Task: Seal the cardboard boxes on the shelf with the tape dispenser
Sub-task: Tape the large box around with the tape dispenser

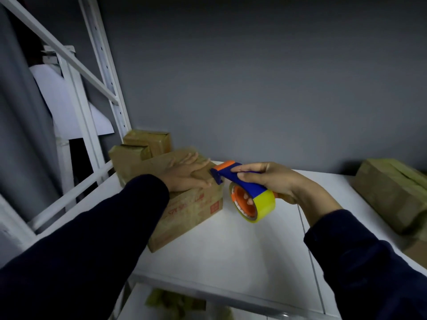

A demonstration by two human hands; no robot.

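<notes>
A brown, rectangular corrugated cardboard box (191,211) with faded red print on its side is sitting on the smooth white metal shelf (231,250), towards its left end. The left hand (187,174), coming out of a dark navy sleeve (92,239), is lying flat on the box's matte top, its fingers (191,158) straight and slightly spread, gripping nothing. The right hand (275,181) is wrapping its curled fingers (248,168) around a glossy blue-and-orange plastic tape dispenser (245,183) carrying a round roll of shiny yellowish tape (263,206). The dispenser's orange-tipped front end is sitting at the box's upper right corner; whether it is touching is unclear. Two smaller brown cardboard boxes (147,140) are standing behind, beside the white perforated steel upright (108,72). Another tape-wrapped cardboard box (390,192) is lying well apart on the right.
</notes>
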